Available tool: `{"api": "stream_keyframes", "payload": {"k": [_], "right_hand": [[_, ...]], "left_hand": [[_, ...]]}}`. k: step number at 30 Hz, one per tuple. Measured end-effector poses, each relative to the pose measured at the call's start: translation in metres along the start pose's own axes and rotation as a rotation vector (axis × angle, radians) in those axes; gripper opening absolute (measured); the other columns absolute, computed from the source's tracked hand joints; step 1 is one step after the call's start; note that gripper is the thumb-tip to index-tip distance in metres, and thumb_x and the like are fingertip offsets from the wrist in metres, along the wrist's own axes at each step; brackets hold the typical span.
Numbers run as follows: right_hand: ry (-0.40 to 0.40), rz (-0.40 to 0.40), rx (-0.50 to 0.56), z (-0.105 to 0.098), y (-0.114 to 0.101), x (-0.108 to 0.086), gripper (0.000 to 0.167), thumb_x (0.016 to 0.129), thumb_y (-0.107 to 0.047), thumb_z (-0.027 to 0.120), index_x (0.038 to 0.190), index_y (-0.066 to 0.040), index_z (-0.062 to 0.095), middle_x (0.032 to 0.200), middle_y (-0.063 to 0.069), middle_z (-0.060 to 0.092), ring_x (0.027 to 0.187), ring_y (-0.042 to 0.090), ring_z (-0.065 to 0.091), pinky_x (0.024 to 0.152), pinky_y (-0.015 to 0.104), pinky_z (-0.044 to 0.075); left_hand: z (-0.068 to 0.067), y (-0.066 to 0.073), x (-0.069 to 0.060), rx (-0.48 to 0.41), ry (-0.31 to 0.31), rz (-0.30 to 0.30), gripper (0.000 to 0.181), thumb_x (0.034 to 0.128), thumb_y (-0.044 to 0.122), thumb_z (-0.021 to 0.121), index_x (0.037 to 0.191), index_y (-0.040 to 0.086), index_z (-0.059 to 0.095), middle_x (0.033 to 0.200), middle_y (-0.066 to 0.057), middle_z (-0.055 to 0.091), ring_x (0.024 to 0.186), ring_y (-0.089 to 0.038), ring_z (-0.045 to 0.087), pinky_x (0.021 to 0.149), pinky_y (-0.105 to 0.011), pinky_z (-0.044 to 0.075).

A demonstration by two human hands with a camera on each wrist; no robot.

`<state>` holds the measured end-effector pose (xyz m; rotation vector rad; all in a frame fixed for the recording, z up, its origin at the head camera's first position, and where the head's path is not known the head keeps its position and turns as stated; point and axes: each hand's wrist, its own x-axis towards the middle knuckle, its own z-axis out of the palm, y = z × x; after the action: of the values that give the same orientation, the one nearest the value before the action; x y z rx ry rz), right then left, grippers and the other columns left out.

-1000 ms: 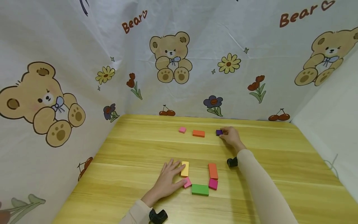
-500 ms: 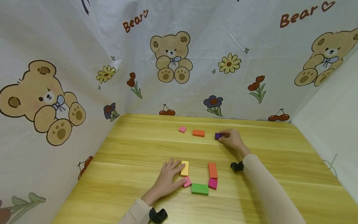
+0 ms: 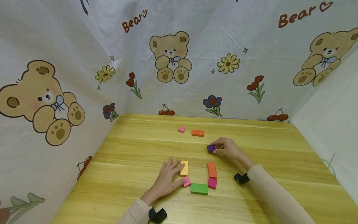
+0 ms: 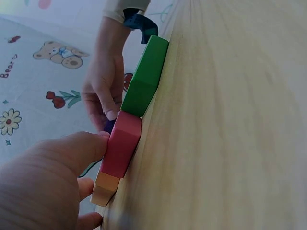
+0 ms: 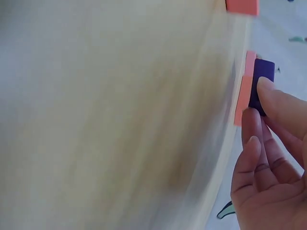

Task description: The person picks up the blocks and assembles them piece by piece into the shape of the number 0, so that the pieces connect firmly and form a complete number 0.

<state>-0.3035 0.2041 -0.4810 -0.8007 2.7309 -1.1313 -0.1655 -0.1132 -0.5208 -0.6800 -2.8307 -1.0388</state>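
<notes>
The right hand (image 3: pixel 230 149) pinches a purple block (image 3: pixel 211 148) between thumb and fingers; the right wrist view shows the thumb on the purple block (image 5: pixel 261 86). Spread out on the table, the left hand (image 3: pixel 165 180) touches a yellow block (image 3: pixel 184 168) with a fingertip and a pink block (image 3: pixel 186 181) with its thumb. Right of the pink block lies a green block (image 3: pixel 199 189), its corner near a magenta block (image 3: pixel 212 183). An orange block (image 3: pixel 212 170) stands end to end with the magenta one. In the left wrist view the thumb meets the pink block (image 4: pixel 122 144).
Farther back on the wooden table (image 3: pixel 134 140) lie a small pink block (image 3: pixel 182 129) and an orange block (image 3: pixel 198 133). A cloth printed with bears (image 3: pixel 173 59) hangs behind the table and along its left side. Each wrist carries a black device.
The right hand has brought the purple block from the back of the table toward the person and slightly left. The left hand has stayed in place.
</notes>
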Motion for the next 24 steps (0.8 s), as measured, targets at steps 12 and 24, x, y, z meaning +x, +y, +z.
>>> {"api": "stream_keyframes", "payload": {"k": [12, 24], "right_hand": [[-0.099, -0.113, 0.008, 0.007, -0.017, -0.012, 0.031, 0.083, -0.004, 0.075, 0.113, 0.004, 0.07, 0.102, 0.013, 0.069, 0.086, 0.019, 0.064, 0.073, 0.024, 0.054], [-0.182, -0.164, 0.006, 0.008, -0.016, -0.012, 0.03, 0.084, -0.001, 0.074, 0.113, 0.003, 0.07, 0.103, 0.014, 0.068, 0.086, 0.022, 0.064, 0.074, 0.027, 0.055]], "left_hand": [[-0.002, 0.001, 0.0, -0.003, 0.004, 0.007, 0.061, 0.0925, 0.047, 0.061, 0.143, 0.014, 0.052, 0.153, -0.014, 0.041, 0.147, -0.042, 0.019, 0.118, -0.063, 0.008], [0.0, 0.001, -0.001, -0.006, 0.005, 0.013, 0.06, 0.093, 0.046, 0.061, 0.141, 0.011, 0.053, 0.151, -0.016, 0.043, 0.146, -0.046, 0.021, 0.116, -0.066, 0.01]]}}
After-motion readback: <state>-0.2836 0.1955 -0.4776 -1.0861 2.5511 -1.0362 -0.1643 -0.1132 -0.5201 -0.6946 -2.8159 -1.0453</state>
